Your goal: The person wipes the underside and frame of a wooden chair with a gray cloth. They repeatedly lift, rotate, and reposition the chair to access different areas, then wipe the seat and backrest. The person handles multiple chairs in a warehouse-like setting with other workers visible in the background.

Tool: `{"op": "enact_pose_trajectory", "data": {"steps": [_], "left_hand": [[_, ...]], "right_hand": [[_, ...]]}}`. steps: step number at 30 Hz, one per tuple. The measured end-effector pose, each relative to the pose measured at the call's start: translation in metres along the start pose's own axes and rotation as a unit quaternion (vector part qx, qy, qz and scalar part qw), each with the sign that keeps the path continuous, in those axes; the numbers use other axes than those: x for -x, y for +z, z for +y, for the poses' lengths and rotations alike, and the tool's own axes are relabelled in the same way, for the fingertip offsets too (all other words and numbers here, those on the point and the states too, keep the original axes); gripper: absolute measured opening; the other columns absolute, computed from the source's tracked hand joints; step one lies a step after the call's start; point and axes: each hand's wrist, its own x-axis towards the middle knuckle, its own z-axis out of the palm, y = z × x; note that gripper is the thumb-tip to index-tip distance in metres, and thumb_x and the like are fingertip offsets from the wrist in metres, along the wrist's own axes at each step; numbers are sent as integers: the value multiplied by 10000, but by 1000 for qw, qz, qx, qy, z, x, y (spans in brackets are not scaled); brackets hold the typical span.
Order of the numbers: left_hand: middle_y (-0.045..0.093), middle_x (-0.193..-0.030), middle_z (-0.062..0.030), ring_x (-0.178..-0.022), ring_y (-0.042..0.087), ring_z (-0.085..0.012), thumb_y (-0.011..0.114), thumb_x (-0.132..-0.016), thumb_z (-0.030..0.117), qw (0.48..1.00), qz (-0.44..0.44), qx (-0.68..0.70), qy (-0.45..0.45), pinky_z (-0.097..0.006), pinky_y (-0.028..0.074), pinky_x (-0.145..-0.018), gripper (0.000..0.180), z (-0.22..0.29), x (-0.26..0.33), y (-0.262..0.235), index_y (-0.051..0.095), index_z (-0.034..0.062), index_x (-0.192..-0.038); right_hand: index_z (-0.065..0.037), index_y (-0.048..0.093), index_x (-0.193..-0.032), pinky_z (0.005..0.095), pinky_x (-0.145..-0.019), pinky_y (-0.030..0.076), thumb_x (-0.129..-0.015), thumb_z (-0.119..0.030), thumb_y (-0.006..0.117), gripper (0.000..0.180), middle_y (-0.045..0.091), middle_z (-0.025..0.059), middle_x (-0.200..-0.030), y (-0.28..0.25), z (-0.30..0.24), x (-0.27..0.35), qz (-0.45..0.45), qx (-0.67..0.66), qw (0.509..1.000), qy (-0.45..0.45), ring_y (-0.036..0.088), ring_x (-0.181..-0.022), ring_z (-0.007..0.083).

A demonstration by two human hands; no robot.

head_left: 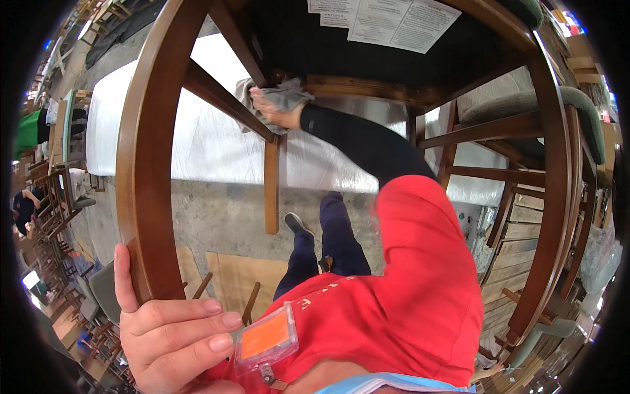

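A brown wooden chair [147, 164] is tipped over in front of me, with its dark underside towards me and white paper labels [400, 25] on it. At the lower left, my left hand [174, 335] is closed around the end of one thick leg, one finger pointing up along its outer side. My right hand [279, 113] reaches under the frame and holds a grey cloth [289, 95] against the wood where a rail meets a shorter leg [272, 184]. The cloth is bunched, and part of my right fingers is hidden behind the frame and folds.
A long table covered in shiny wrap [210, 141] lies beneath the chair. Another chair with a grey-green padded seat [581, 118] stands close on the right, near a slatted wooden pallet [512, 262]. Many chairs [59, 203] crowd the left, with other people [29, 134] there.
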Motion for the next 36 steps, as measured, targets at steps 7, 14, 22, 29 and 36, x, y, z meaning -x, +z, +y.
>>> {"op": "enact_pose_trajectory", "data": {"steps": [7, 14, 22, 29, 36], "left_hand": [[729, -847, 16, -804, 682, -166, 611, -868, 697, 998, -43, 5, 42, -786, 63, -1137, 642, -5, -4, -5, 623, 162, -1222], [725, -872, 1, -801, 680, -169, 623, -861, 693, 997, -53, -10, 56, -780, 50, -1139, 678, -3, -5, -5, 604, 147, -1262], [722, -899, -18, -802, 681, -181, 623, -870, 664, 997, -50, -20, 51, -753, 31, -1158, 668, -6, -7, -4, 579, 131, -1270], [739, -840, 23, -796, 694, -160, 657, -870, 644, 999, 17, 25, 15, -725, 82, -1176, 598, -4, -6, 4, 658, 124, -1164], [725, -817, -20, -732, 685, -165, 677, -839, 657, 997, 5, 45, 66, -735, 41, -1167, 647, -5, -5, 2, 624, 110, -1179]], "right_hand": [[-140, 680, -1148, 598, -1230, 209, -865, -154, 589, 297, 538, -51, -1452, -41, 65, 187, 52, -222, 971, 76, 409, -1418, 248], [-33, 674, -1140, 520, -1130, 349, -718, -40, 699, 423, 590, 152, -1285, -101, 26, 263, 126, -178, 730, 648, 489, -1265, 405], [5, 674, -803, 503, -894, 469, -670, -239, 743, 286, 613, 183, -1068, -86, 6, 100, 110, -192, 751, 622, 572, -994, 381], [-204, 713, -1180, 443, -920, 538, -706, -210, 675, 476, 638, 69, -1249, -95, 18, 98, 7, -303, 814, 496, 594, -1163, 307], [-88, 687, -1139, 448, -925, 527, -652, -123, 784, 497, 661, 153, -1177, -106, 38, 196, 43, -163, 659, 733, 621, -1110, 360]]}}
